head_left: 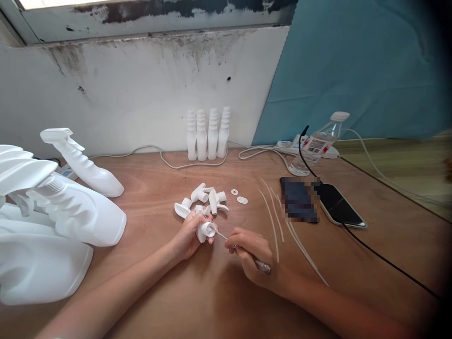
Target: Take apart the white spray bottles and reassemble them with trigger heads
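In my left hand (190, 237) is a white trigger spray head (207, 230), its ribbed collar facing right. My right hand (250, 252) is closed around the handle of a screwdriver (262, 266). The thin metal shaft reaches left, and its tip is at the mouth of the collar; how far it goes inside I cannot tell. Just beyond my left hand lie several more white spray heads (216, 201). A few flat white washers (242, 200) rest to their right. Thin white tubes (273, 221) lie on the table beyond my right hand.
Large white spray bottles (95, 214) crowd the left side. Several slim white bottles (201, 136) stand against the wall. At right are a blurred dark object (299, 199), a phone (341, 205) with a black cable, and a leaning water bottle (314, 146). A pale cord (176, 167) crosses the back.
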Demonstrator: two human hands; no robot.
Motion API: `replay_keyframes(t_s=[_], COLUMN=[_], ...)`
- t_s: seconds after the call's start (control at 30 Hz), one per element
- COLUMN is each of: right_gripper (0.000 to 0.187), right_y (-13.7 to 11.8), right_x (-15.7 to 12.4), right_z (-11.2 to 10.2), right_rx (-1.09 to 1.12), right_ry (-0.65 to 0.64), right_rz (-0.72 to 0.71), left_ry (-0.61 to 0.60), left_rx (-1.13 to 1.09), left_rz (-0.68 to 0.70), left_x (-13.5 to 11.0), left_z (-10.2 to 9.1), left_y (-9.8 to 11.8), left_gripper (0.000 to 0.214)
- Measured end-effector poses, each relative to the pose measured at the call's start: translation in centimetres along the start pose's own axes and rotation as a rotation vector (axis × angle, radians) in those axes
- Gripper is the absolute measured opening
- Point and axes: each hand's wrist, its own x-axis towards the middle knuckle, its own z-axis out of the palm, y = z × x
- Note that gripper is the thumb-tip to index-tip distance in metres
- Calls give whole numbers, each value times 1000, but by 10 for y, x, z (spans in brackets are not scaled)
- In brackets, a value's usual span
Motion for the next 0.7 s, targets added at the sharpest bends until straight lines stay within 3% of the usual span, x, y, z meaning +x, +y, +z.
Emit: replay_keyframes(t_s=[0.7], right_gripper=[17], right_y=[8], right_x=[-6], right_z=[0], right_rx=[-305], right_ry=[-108], right_rz=[-377], left_ry=[-40], left_rx=[40], left_rz=[-79], left_x=[-1], left_z=[0], left_y=[3], left_gripper=[21])
